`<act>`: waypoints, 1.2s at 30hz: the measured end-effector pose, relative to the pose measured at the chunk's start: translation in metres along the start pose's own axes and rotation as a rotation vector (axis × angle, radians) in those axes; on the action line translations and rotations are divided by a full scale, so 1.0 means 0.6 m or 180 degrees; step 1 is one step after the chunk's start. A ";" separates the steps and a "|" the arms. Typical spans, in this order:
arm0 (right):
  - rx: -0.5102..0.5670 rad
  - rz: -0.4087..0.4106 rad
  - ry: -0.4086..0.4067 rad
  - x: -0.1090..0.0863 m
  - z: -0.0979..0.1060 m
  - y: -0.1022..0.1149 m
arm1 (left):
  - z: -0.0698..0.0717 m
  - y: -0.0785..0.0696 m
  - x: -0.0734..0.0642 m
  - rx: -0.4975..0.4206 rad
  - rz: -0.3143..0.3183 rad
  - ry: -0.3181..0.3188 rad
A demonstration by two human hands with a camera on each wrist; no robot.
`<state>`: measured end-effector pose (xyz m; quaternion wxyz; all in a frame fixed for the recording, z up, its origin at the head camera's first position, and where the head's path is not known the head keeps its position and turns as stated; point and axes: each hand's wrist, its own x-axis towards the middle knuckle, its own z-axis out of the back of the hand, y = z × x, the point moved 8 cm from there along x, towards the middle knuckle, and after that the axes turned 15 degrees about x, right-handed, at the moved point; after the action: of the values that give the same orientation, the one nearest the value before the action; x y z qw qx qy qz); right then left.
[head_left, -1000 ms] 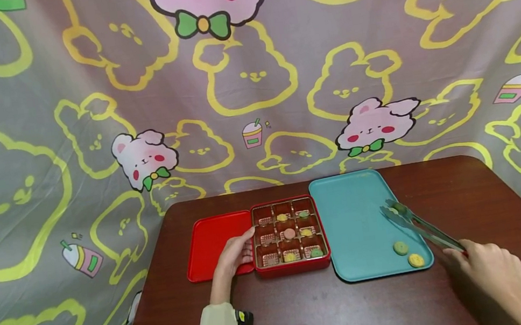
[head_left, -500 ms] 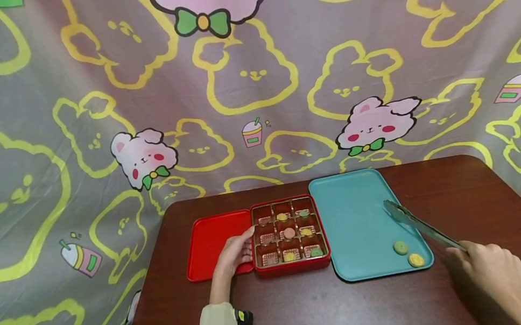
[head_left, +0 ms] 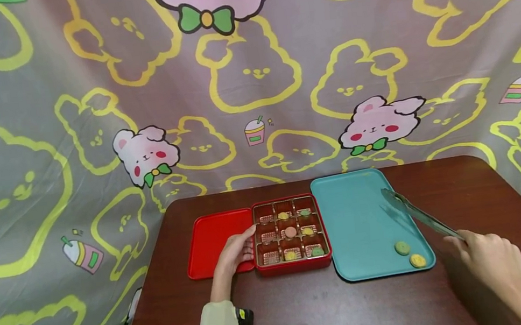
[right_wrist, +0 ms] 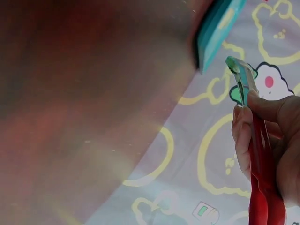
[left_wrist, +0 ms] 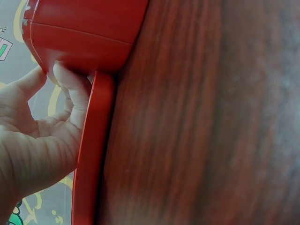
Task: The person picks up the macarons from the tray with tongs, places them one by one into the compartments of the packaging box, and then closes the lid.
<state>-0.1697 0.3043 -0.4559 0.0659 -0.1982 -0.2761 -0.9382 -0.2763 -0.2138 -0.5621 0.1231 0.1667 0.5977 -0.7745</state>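
Observation:
A red box (head_left: 294, 268) with a divided clear insert holds yellow, green and pink cookies in its middle and right columns. My left hand (head_left: 236, 252) holds its left side, thumb at the rim and bent fingers against the wall, as the left wrist view shows. My right hand (head_left: 494, 258) grips red-handled tongs (head_left: 431, 220), their arms squeezed together. A green cookie (right_wrist: 231, 64) shows between the tong tips, over the far right edge of the teal tray (head_left: 355, 216). A green cookie (head_left: 402, 247) and a yellow cookie (head_left: 418, 260) lie in the tray's near right corner.
A red lid (head_left: 207, 245) lies left of the box, partly under my left hand. The box stands close beside the tray on a dark wooden table (head_left: 308, 308). A patterned curtain (head_left: 279, 73) hangs behind and along the sides.
The tongs have gone from spread around the green cookie on the tray to squeezed on it, then risen and shifted slightly away from me. My left hand has kept its hold on the box.

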 end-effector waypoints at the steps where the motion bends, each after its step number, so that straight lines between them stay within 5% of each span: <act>1: 0.0006 -0.0017 0.0021 0.003 0.000 0.002 | 0.000 0.001 0.000 0.0009 -0.0001 0.0001; 36: 0.0148 0.0625 -0.0024 0.088 -0.053 0.111 | 0.002 -0.001 0.001 0.0009 0.0026 -0.0031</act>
<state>-0.2132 0.2305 -0.4261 0.1611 -0.2262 -0.2773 -0.9198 -0.2773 -0.2151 -0.5616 0.1290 0.1655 0.5953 -0.7756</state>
